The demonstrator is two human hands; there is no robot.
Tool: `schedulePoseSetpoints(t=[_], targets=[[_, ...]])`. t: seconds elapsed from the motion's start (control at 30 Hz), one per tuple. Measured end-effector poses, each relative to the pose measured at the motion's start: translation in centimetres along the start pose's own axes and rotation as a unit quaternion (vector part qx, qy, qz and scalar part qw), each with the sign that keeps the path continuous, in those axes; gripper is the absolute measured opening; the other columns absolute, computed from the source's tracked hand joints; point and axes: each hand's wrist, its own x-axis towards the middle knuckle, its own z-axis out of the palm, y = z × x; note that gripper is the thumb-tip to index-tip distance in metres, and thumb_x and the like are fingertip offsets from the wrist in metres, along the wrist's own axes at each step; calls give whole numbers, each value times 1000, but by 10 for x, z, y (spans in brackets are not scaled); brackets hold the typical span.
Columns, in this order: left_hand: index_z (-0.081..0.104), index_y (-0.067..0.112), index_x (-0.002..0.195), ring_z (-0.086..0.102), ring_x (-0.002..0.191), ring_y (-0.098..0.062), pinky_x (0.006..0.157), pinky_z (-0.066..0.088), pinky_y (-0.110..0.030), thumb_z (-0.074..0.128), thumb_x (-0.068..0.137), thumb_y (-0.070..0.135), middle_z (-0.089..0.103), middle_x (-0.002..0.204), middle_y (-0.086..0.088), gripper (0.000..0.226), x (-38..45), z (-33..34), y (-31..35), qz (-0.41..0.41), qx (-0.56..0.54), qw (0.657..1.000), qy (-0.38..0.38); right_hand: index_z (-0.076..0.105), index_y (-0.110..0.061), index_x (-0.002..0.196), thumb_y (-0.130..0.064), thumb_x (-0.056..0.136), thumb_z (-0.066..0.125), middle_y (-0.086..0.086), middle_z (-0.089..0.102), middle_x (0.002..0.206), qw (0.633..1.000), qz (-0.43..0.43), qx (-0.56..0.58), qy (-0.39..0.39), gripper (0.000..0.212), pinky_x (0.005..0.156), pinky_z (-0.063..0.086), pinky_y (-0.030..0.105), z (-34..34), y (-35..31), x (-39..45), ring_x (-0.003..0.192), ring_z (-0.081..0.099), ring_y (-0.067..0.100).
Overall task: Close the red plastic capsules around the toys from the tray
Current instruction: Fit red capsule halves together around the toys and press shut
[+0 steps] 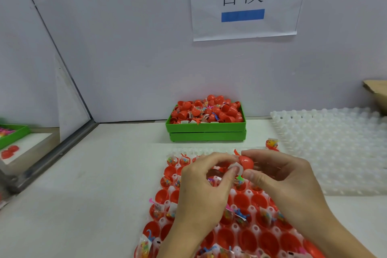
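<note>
**Operator:** Nearest to the camera I see the tray, a translucent white one with many round cups. It lies on the white table and reaches down to the lower edge of the view. Most cups hold a red half shell; some shells have a small toy in a clear bag inside, others look bare.

**Colleague:** And the hands?

**Operator:** Both are above the middle of the tray, close together. My right hand has thumb and fingers curled round a red capsule, lifted off the cups. My left hand pinches something whitish at the open side of that capsule, with thumb and forefinger bent. It could be a toy bag, but I cannot tell for sure, it is too small.

**Colleague:** Is the capsule closed?

**Operator:** I see only one red half clearly. If a second half is on it, I cannot say.

**Colleague:** What else is on the table?

**Operator:** Behind the tray, against the wall, stands a green box on top of a second green box, heaped with red capsules and some loose toys. At the right lies an empty white tray, and near its left edge one red shell with a toy rests on the table. On the wall hangs a paper sign with two black characters and a blue bar.
</note>
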Motion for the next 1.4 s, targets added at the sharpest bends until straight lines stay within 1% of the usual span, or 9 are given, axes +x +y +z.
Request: schedulePoseSetpoints(t=[0.17,0.27,0.37,0.53,0.63,0.87,1.1,1.27,1.4], targets=[[76,29,100,70,92,-8,77,58,-26,77,83,13,73,94,15,23,0,5,1,-29,-78,996,19,79,-22,87,10,68,78,2,78,82,1000,-5,-7,5,37,63,56,15,0,1,0,76,75,14],[74,25,105,70,97,-8,79,56,-17,78,82,12,74,98,9,26,0,2,0,-52,-164,985,-1,79,-28,85,4,68,80,0,77,80,1000,-12,-15,17,36,63,55,15,0,-3,-1,75,74,12],[75,19,107,71,96,-14,81,57,-20,79,77,-1,74,101,1,37,1,-1,-1,-62,-196,978,-36,79,-27,85,-14,61,81,0,78,80,1000,-11,-6,27,27,62,56,17,-1,-6,-1,76,75,13],[77,25,102,71,93,-10,78,56,-18,74,79,-7,75,98,5,40,3,-3,2,-42,-174,983,-39,80,-24,86,-18,58,79,3,77,80,1000,-5,1,6,29,63,57,18,0,-7,-2,72,75,17],[74,33,103,70,92,-4,75,55,-13,72,82,-5,73,97,12,44,3,-5,3,-25,-147,988,-41,79,-33,92,-21,58,80,4,78,82,1000,2,-1,-16,36,70,59,22,-1,-8,-3,77,76,19],[73,29,111,69,100,-14,82,57,-22,72,84,3,70,104,10,38,1,-1,2,-6,-140,989,-54,79,-25,82,11,70,78,6,76,71,999,-5,-29,21,38,61,57,20,1,-3,-2,66,74,17],[74,27,101,71,93,-10,75,54,-14,70,88,7,74,97,6,24,1,3,8,-28,-196,980,-27,80,-24,82,6,65,81,5,76,73,1000,-10,-12,24,34,60,56,17,3,-5,-2,65,74,17],[71,26,96,70,87,-13,72,54,-15,67,89,11,72,91,5,16,1,3,8,11,-179,984,-22,80,-26,85,-17,56,80,4,77,75,999,-8,11,30,31,60,55,17,3,-7,-3,66,74,16],[65,34,90,67,79,-18,65,53,-17,62,86,11,66,85,8,23,1,4,3,33,-99,994,-20,79,-18,86,-1,61,83,8,77,76,1000,8,16,19,30,68,61,28,4,-4,-4,71,75,22]])
